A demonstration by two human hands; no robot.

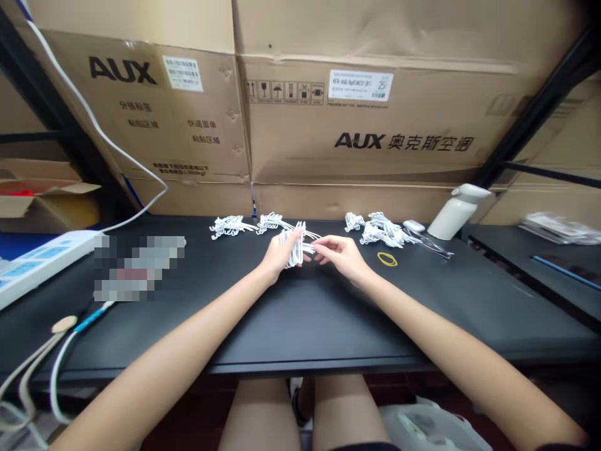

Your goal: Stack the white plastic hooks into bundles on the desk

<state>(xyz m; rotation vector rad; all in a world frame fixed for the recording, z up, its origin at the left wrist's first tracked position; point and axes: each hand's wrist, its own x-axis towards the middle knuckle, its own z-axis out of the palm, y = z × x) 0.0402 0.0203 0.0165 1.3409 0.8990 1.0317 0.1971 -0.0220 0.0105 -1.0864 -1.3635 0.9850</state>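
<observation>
Between the two hands, just over the black tabletop (300, 313), the head view shows a bundle of small white hooks (297, 249). The left hand (280, 252) is closed on it, fingers wrapped round its left side, and seems to carry all its weight. The right hand (345, 257) meets it from the opposite side, half open and loosely curled. Its fingertips (320, 249) reach the prongs that stick out to the right, though the detail is too small to tell whether they pinch a prong or only touch it. The bundle's long axis seems to run away from the person, leaning a little rightward at its far end, so the left hand is on it and the right hand is at its edge.

Beyond the left hand, two more hook bundles (228, 226) (271, 220) lie flat, side by side. Beyond the right hand and further right lies a loose heap of hooks (380, 230). A yellow rubber band (387, 259) lies flat just right of the right hand, apart from it and well clear of the left. Past the heap stands a white dispenser bottle (453, 213). Far left of the left hand lies a white power strip (42, 260), and AUX cardboard boxes (375, 125) stand behind everything.
</observation>
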